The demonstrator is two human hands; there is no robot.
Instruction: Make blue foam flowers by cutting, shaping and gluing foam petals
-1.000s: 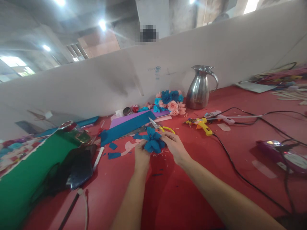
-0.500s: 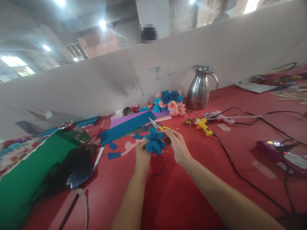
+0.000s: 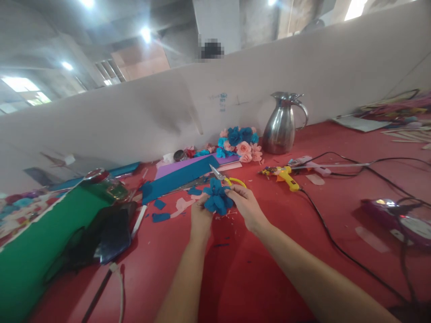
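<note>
Both my hands hold a blue paper flower (image 3: 217, 198) just above the red table (image 3: 276, 251). My left hand (image 3: 200, 217) grips it from below with closed fingers. My right hand (image 3: 245, 206) pinches its right side petals. Just behind the flower lie scissors with yellow handles (image 3: 226, 177). Blue paper scraps (image 3: 159, 211) lie to the left of my hands.
A yellow glue gun (image 3: 284, 174) with a black cord (image 3: 336, 244) lies to the right. A steel jug (image 3: 283, 123) and a pile of pink and blue paper flowers (image 3: 240, 143) stand by the white partition (image 3: 134, 116). Blue and purple sheets (image 3: 182, 172), green paper (image 3: 40, 242) and a dark bag (image 3: 104, 233) lie left.
My right hand's fingers have shifted slightly on the flower's petals, and the flower has turned a little. Both hands stay in the same place.
</note>
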